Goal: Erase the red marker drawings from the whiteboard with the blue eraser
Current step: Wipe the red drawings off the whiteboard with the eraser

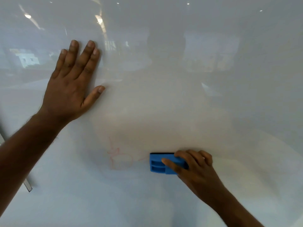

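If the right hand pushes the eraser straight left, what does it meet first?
Probably the faint red marks left of the blue eraser; the right hand has bare whiteboard between.

Soft, even daylight fills the view, and the glossy white whiteboard [164, 104] mirrors ceiling lamps as bright glare spots along its top. Reflections are hazy; wide-angle distortion bows the edges.

The left hand [73, 84] is laid flat, palm down, fingers extended and lightly spread with the thumb angled out, its forearm stretched in from lower left, while the right hand [195, 167] is curled, fingers bent and clamped, its forearm entering from lower right.
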Available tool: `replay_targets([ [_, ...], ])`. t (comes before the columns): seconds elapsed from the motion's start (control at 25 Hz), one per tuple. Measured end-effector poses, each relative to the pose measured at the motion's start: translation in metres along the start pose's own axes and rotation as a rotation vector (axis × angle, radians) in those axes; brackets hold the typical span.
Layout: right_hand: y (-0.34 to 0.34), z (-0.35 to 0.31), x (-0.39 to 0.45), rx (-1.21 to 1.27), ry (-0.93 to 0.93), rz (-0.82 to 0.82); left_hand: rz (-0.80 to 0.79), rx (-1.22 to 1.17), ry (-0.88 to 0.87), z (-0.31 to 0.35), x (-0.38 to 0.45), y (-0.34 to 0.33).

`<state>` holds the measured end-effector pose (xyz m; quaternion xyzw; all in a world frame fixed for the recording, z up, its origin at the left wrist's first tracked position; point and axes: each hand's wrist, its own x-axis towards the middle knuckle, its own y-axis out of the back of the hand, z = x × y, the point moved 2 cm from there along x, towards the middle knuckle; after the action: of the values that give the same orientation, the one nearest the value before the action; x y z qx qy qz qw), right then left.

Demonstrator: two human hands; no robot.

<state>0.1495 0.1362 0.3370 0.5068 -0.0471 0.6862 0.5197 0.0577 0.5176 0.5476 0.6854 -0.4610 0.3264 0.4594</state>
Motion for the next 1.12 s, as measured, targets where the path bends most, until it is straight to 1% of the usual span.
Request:
replay_targets([
  [0.12, 0.010, 0.015, -0.011, -0.040, -0.019, 0.002, -0.016, 0.015, -0.008, -0.013, -0.022, -0.004],
  [0.24, 0.023, 0.023, 0.020, -0.022, -0.129, 0.049, 0.008, 0.018, 0.019, -0.015, -0.033, -0.012],
  [0.4, 0.017, -0.014, 0.078, 0.052, -0.248, 0.108, 0.025, 0.007, 0.023, -0.015, -0.032, -0.014],
  [0.48, 0.002, -0.044, 0.085, 0.056, -0.212, 0.093, 0.020, -0.008, 0.019, -0.017, -0.034, -0.012],
  [0.6, -0.023, -0.080, 0.060, 0.028, -0.075, 0.011, 0.002, -0.031, -0.063, -0.029, -0.035, -0.004],
  [0.68, -0.026, -0.081, 0.036, 0.003, -0.013, -0.041, -0.019, -0.025, -0.129, -0.039, -0.036, 0.003],
  [0.76, -0.020, -0.074, 0.025, -0.031, -0.001, -0.043, -0.030, -0.013, -0.158, -0.049, -0.038, 0.006],
  [0.84, -0.010, -0.062, 0.033, -0.031, -0.055, 0.001, -0.007, -0.029, -0.106, -0.060, -0.037, 0.009],
  [0.96, 0.004, -0.052, 0.080, -0.002, -0.210, 0.082, 0.033, -0.085, -0.017, -0.076, -0.033, 0.013],
  [1.04, 0.003, -0.063, 0.114, 0.052, -0.272, 0.105, 0.052, -0.084, -0.015, -0.082, -0.031, 0.013],
  [1.12, -0.002, -0.083, 0.138, 0.103, -0.274, 0.099, 0.077, -0.060, -0.028, -0.084, -0.031, 0.009],
])
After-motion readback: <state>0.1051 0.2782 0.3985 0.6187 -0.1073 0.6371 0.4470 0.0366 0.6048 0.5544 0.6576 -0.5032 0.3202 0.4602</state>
